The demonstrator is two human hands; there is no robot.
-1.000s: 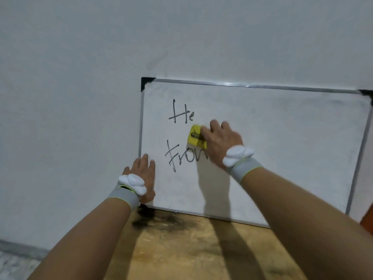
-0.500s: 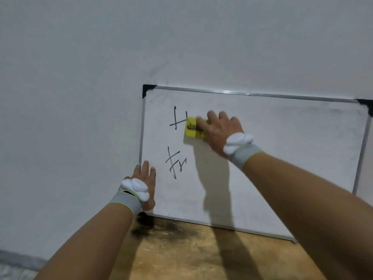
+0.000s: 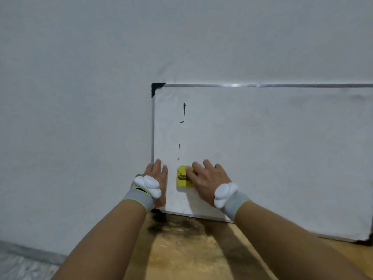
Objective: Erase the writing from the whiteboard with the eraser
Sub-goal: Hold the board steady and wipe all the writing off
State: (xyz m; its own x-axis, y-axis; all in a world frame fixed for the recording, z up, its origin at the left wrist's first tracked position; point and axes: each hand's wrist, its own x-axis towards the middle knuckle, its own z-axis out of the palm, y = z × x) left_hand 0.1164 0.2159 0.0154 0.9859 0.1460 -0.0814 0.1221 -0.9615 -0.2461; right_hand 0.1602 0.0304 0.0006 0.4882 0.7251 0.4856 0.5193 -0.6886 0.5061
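A metal-framed whiteboard [image 3: 272, 150] leans upright against the wall on a wooden surface. Only a few short black marker strokes [image 3: 184, 109] are left near its left side. My right hand [image 3: 207, 179] presses a yellow eraser [image 3: 182, 176] flat against the board's lower left part. My left hand [image 3: 156, 178] lies flat on the board's lower left edge, fingers pointing up, right beside the eraser. Both wrists wear grey bands with white pads.
The wooden tabletop [image 3: 181, 249] under the board has a dark smudge [image 3: 161, 223] at the board's lower left corner. A plain white wall [image 3: 80, 98] fills the background. A grey floor strip [image 3: 20, 265] shows at the lower left.
My right hand swept the eraser left and down from the top line to the lower left. The letters "He" and "Fron" are wiped away, leaving small strokes. My left hand stayed at the board's corner.
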